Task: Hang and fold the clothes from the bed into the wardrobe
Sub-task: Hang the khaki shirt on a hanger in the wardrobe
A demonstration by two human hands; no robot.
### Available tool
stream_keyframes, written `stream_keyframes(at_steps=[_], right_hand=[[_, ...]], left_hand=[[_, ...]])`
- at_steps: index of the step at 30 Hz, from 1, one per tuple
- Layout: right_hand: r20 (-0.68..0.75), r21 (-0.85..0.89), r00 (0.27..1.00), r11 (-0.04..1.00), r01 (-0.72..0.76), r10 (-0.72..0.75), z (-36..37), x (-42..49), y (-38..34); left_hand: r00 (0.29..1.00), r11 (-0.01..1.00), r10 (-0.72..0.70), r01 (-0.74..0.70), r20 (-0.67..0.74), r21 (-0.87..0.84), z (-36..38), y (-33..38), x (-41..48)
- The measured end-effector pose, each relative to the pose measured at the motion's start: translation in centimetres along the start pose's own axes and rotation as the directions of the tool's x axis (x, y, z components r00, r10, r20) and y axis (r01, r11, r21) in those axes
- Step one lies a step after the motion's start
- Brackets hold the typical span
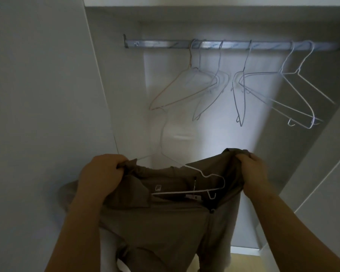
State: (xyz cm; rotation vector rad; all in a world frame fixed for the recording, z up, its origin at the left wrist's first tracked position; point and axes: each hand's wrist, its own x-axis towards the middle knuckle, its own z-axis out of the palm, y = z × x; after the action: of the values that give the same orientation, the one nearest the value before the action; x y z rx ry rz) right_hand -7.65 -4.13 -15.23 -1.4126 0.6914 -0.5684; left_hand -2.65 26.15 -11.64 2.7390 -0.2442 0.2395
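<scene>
Head view: wardrobe (185, 134), hangers (217, 80) on rail (165, 44); shirt (165, 222) in hands (104, 169) (253, 169)

Seven wire hangers (181, 192) (six on the rail, blurred), one rail (165, 44), one brown shirt (155, 228).

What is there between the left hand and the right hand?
The head view shows the brown shirt stretched from the left hand to the right hand, with a white hanger lying in its neck.

A home, looking into a wardrobe (126, 85): a metal hanging rail (224, 44) crosses the upper frame with wire hangers (241, 91) hooked over it, and flat grey panels (47, 95) stand at both sides.
</scene>
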Motion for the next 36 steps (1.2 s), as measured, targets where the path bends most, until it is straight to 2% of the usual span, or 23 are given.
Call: stream_keyframes(at_steps=[2, 4, 7, 10, 11, 12, 13, 14, 15, 16, 17, 18, 19, 21, 22, 23, 25, 26, 28, 30, 32, 34, 36], right_hand=[[0.053, -0.021, 0.998, 0.999, 0.033, -0.032, 1.2, -1.2, -0.9], [0.197, -0.024, 0.974, 0.993, 0.115, -0.108, 2.4, -3.0, -1.7], [0.479, -0.066, 0.858, 0.967, 0.247, -0.186, 3.2, -5.2, -1.9], [0.727, -0.323, 0.687, 0.881, 0.346, -0.003, 2.7, -6.1, -2.0], [0.777, -0.361, 0.626, 0.863, 0.355, 0.067, 2.5, -6.1, -2.0], [0.793, -0.369, 0.602, 0.862, 0.349, 0.095, 2.4, -6.0, -2.0], [0.766, -0.358, 0.638, 0.873, 0.330, 0.073, 2.4, -5.8, -1.8], [0.677, -0.342, 0.736, 0.883, 0.322, -0.006, 2.5, -5.7, -1.8], [0.525, -0.328, 0.838, 0.874, 0.359, -0.147, 2.5, -5.3, -1.7], [0.351, -0.365, 0.886, 0.826, 0.429, -0.305, 2.6, -5.0, -1.7], [0.220, -0.455, 0.881, 0.755, 0.472, -0.419, 2.7, -4.5, -1.9], [0.170, -0.555, 0.871, 0.686, 0.471, -0.461, 2.6, -4.0, -2.0], [0.200, -0.664, 0.878, 0.599, 0.447, -0.434, 2.6, -3.5, -2.2], [0.345, -0.834, 0.890, 0.337, 0.436, -0.296, 2.5, -3.0, -2.5], [0.405, -0.855, 0.883, 0.244, 0.458, -0.238, 2.6, -3.0, -2.6], [0.456, -0.842, 0.866, 0.216, 0.494, -0.204, 2.8, -3.1, -2.6], [0.565, -0.767, 0.803, 0.237, 0.596, -0.192, 3.3, -3.7, -2.5], [0.617, -0.712, 0.767, 0.289, 0.640, -0.177, 3.7, -4.0, -2.1], [0.668, -0.582, 0.731, 0.513, 0.631, -0.142, 4.4, -4.8, -1.4], [0.655, -0.504, 0.744, 0.657, 0.561, -0.134, 4.7, -5.2, -0.8], [0.643, -0.511, 0.758, 0.673, 0.534, -0.113, 4.8, -5.2, -0.3], [0.652, -0.521, 0.755, 0.678, 0.518, -0.075, 5.1, -5.5, -0.1], [0.663, -0.509, 0.746, 0.693, 0.510, -0.061, 5.5, -5.8, -0.2]], left_hand=[[0.999, 0.999, 0.036, -0.036, -0.006, 0.026, 0.8, 1.0, -0.2], [0.999, 0.999, 0.033, -0.033, -0.035, 0.006, 1.6, 1.9, -0.5], [0.972, 0.988, -0.100, 0.072, -0.213, -0.138, 1.4, 2.2, -0.4], [0.920, 0.960, -0.140, 0.036, -0.366, -0.277, 0.3, 1.5, -0.1], [0.914, 0.948, -0.115, -0.017, -0.390, -0.319, -0.1, 1.3, -0.2], [0.909, 0.936, -0.082, -0.071, -0.409, -0.345, -0.5, 1.3, -0.3], [0.905, 0.925, -0.050, -0.117, -0.422, -0.360, -0.8, 1.4, -0.4], [0.903, 0.915, -0.024, -0.153, -0.429, -0.374, -1.1, 1.4, -0.6], [0.902, 0.903, -0.004, -0.182, -0.431, -0.389, -1.3, 1.4, -0.6], [0.903, 0.890, 0.014, -0.207, -0.430, -0.406, -1.4, 1.4, -0.7], [0.904, 0.874, 0.032, -0.233, -0.427, -0.427, -1.6, 1.3, -0.8], [0.904, 0.854, 0.051, -0.260, -0.425, -0.451, -1.7, 1.3, -0.9], [0.905, 0.832, 0.063, -0.280, -0.420, -0.478, -1.9, 1.3, -1.0], [0.919, 0.794, 0.070, -0.287, -0.389, -0.536, -2.1, 1.3, -1.0], [0.932, 0.785, 0.072, -0.274, -0.356, -0.556, -2.2, 1.4, -0.9], [0.948, 0.787, 0.081, -0.251, -0.308, -0.564, -2.2, 1.5, -0.7], [0.979, 0.799, 0.111, -0.192, -0.174, -0.570, -2.0, 1.6, -0.3], [0.986, 0.811, 0.129, -0.164, -0.101, -0.562, -1.9, 1.7, -0.3], [0.983, 0.820, 0.184, -0.142, 0.022, -0.554, -1.4, 1.7, -0.3], [0.982, 0.775, 0.179, -0.105, 0.057, -0.623, -1.3, 1.7, -0.3], [0.992, 0.755, 0.067, -0.121, -0.107, -0.644, -1.1, 1.8, 0.1], [0.947, 0.779, -0.039, -0.172, -0.320, -0.603, -1.0, 2.9, 0.3], [0.938, 0.615, -0.025, -0.259, -0.346, -0.745, -1.0, 4.3, 0.6]])
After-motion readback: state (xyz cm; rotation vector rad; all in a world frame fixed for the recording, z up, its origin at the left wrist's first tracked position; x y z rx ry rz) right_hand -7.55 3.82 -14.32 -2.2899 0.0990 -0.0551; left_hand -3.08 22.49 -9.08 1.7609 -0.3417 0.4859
